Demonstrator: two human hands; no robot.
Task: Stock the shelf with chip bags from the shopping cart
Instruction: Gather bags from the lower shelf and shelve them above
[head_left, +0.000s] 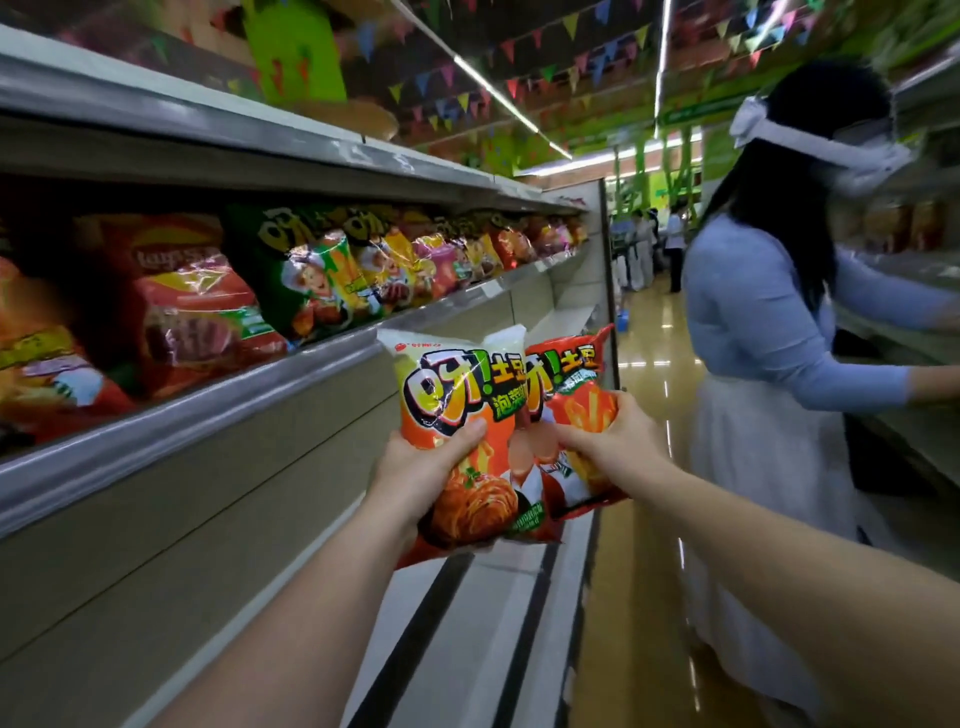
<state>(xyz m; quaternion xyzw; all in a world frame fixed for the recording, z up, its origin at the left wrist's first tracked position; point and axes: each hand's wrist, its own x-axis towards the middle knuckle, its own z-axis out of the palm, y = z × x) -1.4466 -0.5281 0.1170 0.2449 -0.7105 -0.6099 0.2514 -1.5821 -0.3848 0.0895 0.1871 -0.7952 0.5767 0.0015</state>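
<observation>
1. You hold two chip bags upright in front of the shelf (291, 374): the orange-and-white bag (457, 415) and the red bag (576, 415), edges overlapping.
2. They look light, puffy, slick and crushable; hold them at the lower body, gently.
3. Your left hand (421, 467) pinches the first, your right hand (618, 441) the second.
4. Stocked bags (311, 275) line the shelf above.

Single head view — faces forward along aisle, shelf (218, 400) close at left, slightly tilted.
</observation>
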